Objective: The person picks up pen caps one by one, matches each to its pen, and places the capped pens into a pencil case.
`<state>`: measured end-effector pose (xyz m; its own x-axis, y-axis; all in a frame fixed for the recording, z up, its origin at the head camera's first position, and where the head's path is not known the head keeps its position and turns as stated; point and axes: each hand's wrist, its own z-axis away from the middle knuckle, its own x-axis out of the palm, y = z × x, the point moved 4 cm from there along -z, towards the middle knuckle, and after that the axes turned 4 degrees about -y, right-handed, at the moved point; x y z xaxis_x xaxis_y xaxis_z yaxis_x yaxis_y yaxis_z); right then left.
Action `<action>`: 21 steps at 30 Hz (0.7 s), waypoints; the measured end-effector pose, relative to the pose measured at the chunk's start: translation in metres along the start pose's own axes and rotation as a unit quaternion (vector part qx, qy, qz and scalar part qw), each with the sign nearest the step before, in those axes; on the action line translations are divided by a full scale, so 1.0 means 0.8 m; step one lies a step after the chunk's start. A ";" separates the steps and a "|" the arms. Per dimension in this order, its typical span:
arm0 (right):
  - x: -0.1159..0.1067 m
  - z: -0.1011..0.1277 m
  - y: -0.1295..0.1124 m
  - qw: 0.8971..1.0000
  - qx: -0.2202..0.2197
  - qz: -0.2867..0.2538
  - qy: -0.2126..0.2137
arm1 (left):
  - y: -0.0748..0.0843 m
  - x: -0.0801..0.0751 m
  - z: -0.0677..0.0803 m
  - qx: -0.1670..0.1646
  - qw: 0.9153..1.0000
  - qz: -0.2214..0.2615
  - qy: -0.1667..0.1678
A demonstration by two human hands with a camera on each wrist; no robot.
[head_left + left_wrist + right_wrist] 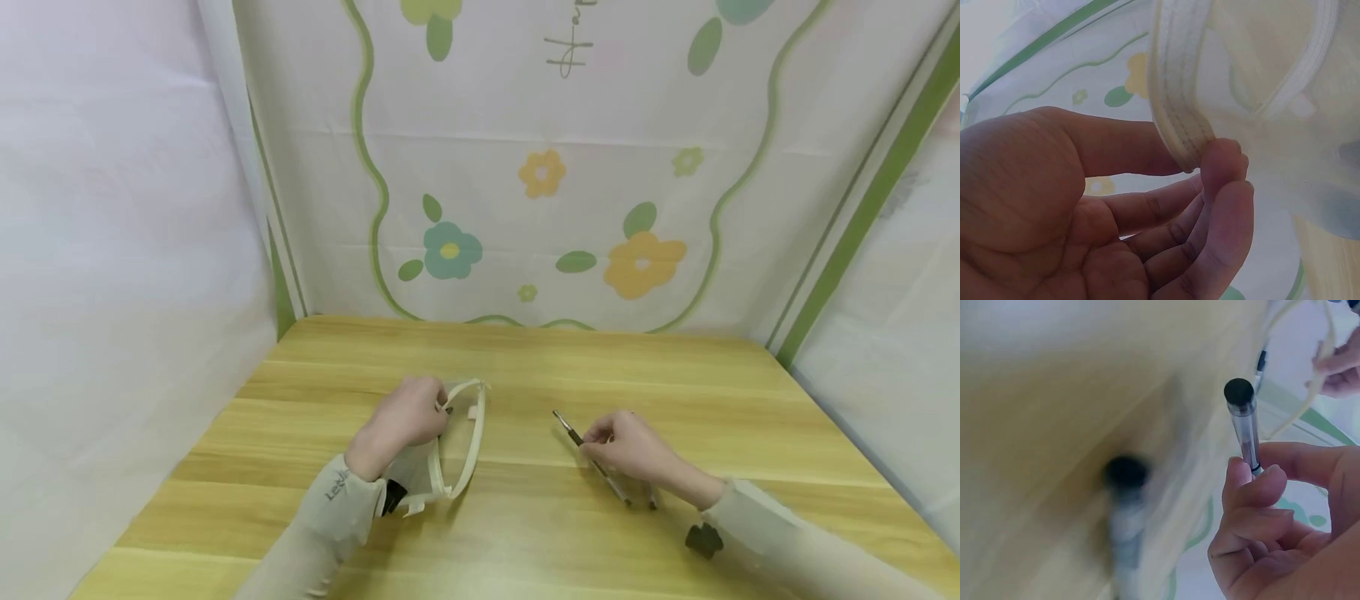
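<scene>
My left hand [405, 421] grips the zippered rim of a translucent pouch [412, 471] with a cream zipper edge. In the left wrist view, thumb and fingers pinch the zipper tape [1179, 94]. The pouch mouth gapes toward the right, and a pen [1261, 367] shows at it in the right wrist view. My right hand [630, 446] pinches a clear-barrelled pen [604, 473] with a dark grip and black end cap, its tip pointing to the far left. Beneath that hand is another pen [652, 497], mostly hidden in the head view and blurred in the right wrist view [1125, 519].
A wood-grain table [525, 542] lies under both hands. Behind it hangs a white cloth [480, 167] with flowers and green lines, and white cloth panels close off both sides. Dark pieces [703, 540] sit at the sleeve cuffs.
</scene>
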<state>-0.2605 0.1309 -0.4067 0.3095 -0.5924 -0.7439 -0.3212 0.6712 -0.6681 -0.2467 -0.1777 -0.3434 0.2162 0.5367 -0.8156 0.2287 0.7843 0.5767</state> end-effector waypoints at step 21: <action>0.072 -0.011 -0.108 0.956 0.056 -0.287 -0.003 | 0.005 0.002 0.002 -0.002 1.000 -0.001 -0.008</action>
<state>-0.2232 0.0351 -0.3920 0.4122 -0.8748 -0.2546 0.0007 0.2798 -0.9601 -0.2440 -0.1744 -0.3425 0.2313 0.5291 -0.8164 0.2252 0.7872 0.5741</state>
